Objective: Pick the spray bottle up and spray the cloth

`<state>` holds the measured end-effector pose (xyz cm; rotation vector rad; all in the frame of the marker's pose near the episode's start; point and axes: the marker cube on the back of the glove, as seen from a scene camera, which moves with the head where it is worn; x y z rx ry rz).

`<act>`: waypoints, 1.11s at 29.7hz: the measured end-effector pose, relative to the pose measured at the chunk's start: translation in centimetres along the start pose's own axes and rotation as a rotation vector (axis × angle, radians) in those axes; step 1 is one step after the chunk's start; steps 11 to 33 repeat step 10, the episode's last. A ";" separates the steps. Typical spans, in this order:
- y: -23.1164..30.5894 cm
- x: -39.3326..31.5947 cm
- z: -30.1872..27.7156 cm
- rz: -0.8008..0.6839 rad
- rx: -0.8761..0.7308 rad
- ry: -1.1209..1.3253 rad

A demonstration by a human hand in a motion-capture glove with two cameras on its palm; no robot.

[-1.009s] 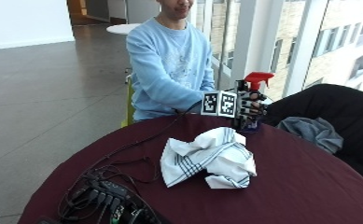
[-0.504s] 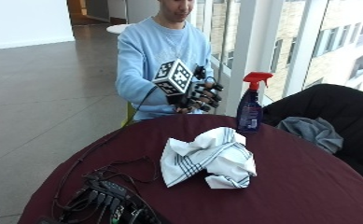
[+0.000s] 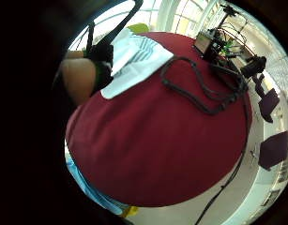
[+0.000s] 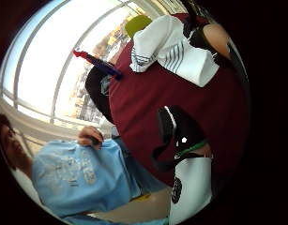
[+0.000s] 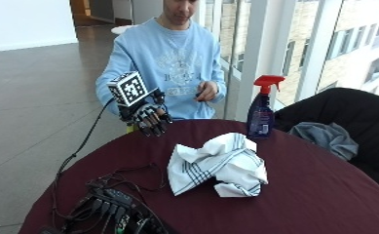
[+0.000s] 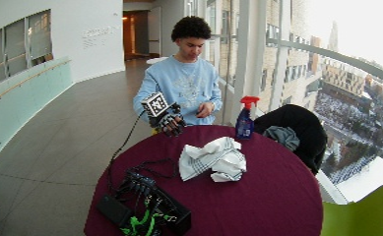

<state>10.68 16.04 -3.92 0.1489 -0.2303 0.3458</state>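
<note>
The spray bottle (image 5: 261,108) stands upright near the far edge of the round table (image 5: 318,195), on the window side, with nobody touching it. The gloved right hand (image 5: 150,117) hovers over the table's edge on the person's own side, well apart from the bottle, fingers hanging loosely curled and holding nothing. The white striped cloth (image 5: 218,163) lies crumpled near the middle of the table, between hand and bottle but nearer the centre. Whether the cloth is damp cannot be told from any view.

Judged from how things lie, no part of the task shows as done — the bottle is ungripped and no spraying is under way. What is left, then, is the whole run: reach across to the bottle, grip it, aim the red nozzle at the cloth and pull the trigger
</note>
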 end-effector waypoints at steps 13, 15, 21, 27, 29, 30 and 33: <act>0.8 0.9 -0.5 -0.006 -0.006 0.045; 0.8 0.9 -0.5 -0.006 -0.006 0.045; 0.8 0.9 -0.5 -0.006 -0.006 0.045; 0.8 0.9 -0.5 -0.006 -0.006 0.045; 0.8 0.9 -0.5 -0.006 -0.006 0.045; 0.8 0.9 -0.5 -0.006 -0.006 0.045; 0.8 0.9 -0.5 -0.006 -0.006 0.045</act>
